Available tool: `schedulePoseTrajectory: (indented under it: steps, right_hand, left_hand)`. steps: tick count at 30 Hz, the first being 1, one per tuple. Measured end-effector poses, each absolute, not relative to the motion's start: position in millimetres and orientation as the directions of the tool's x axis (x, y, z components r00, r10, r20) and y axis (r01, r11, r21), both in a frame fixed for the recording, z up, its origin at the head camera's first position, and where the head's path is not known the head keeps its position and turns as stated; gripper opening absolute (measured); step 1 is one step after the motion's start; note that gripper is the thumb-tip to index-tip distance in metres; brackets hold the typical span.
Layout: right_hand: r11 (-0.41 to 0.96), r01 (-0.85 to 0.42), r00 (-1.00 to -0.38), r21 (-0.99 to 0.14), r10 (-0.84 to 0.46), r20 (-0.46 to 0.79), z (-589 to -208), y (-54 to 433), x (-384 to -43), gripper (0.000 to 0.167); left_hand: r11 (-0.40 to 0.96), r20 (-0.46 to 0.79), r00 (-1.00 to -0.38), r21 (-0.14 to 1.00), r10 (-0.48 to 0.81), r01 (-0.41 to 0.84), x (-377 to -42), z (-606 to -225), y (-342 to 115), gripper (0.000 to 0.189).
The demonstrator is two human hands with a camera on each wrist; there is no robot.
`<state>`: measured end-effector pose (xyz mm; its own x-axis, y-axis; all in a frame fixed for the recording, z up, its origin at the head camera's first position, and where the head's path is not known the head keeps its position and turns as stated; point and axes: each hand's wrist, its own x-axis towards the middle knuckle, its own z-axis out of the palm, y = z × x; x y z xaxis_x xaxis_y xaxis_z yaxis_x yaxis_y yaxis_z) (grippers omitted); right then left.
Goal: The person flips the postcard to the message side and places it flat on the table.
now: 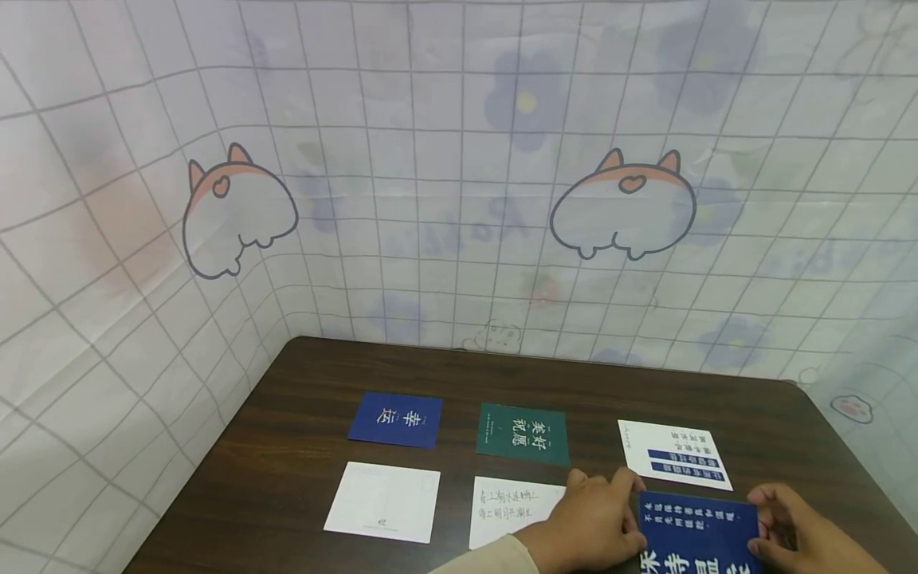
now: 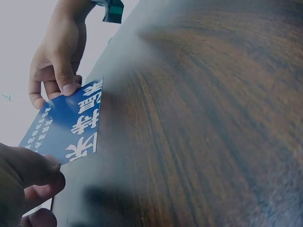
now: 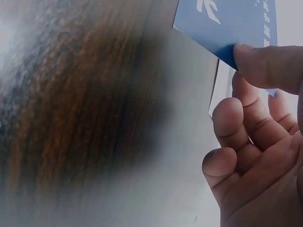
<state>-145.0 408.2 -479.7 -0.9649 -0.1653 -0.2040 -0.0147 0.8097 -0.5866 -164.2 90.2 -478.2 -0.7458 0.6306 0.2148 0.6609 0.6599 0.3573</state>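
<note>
A dark blue card (image 1: 696,526) with white Chinese characters is held at the near right of the table, its lower part cut off by the head view's bottom edge. My left hand (image 1: 591,514) pinches its left edge, while my right hand (image 1: 806,530) grips the opposite edge. In the left wrist view, both hands hold the card (image 2: 64,120) by its two sides, tilted above the wood. The right wrist view has my right hand (image 3: 260,132) with its thumb pressed on the card's corner (image 3: 227,52) and the lower fingers curled beneath.
Behind the held card lies a white card with blue bands (image 1: 674,454). Left of it are a green card (image 1: 523,434) and a blue card (image 1: 396,419). Nearer lie a blank-looking white card (image 1: 383,502) and a handwritten card (image 1: 502,510). Patterned cloth (image 1: 459,159) surrounds the brown table (image 1: 287,446).
</note>
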Motion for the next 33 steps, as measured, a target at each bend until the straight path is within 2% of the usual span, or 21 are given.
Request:
schedulePoseTrajectory:
  steps: [4, 11, 15, 23, 33]
  right_hand:
    - [0.822, 0.001, -0.970, -0.570, -0.138, -0.201, -476.7, 405.9, -143.8, 0.052]
    - [0.869, 0.002, -0.969, -0.496, -0.121, -0.216, -469.5, 401.3, -145.2, 0.024]
    - [0.872, 0.020, -0.971, -0.489, -0.099, -0.216, -466.7, 398.8, -145.3, 0.024]
    - [0.892, -0.007, -0.982, -0.451, -0.093, -0.167, -462.3, 398.5, -144.1, 0.023]
    - [0.913, -0.052, -0.989, -0.404, -0.102, -0.104, -462.6, 398.6, -144.0, 0.017]
  left_hand:
    - [0.643, 0.233, -0.744, 0.385, 0.626, 0.662, -164.5, -477.7, 88.6, 0.043]
    - [0.625, 0.269, -0.751, 0.426, 0.602, 0.654, -165.1, -475.3, 86.4, 0.039]
    - [0.628, 0.280, -0.754, 0.425, 0.594, 0.652, -164.7, -473.6, 85.8, 0.035]
    - [0.649, 0.272, -0.760, 0.401, 0.589, 0.647, -166.4, -473.2, 87.0, 0.008]
    - [0.632, 0.332, -0.739, 0.384, 0.586, 0.673, -168.3, -474.9, 85.4, 0.004]
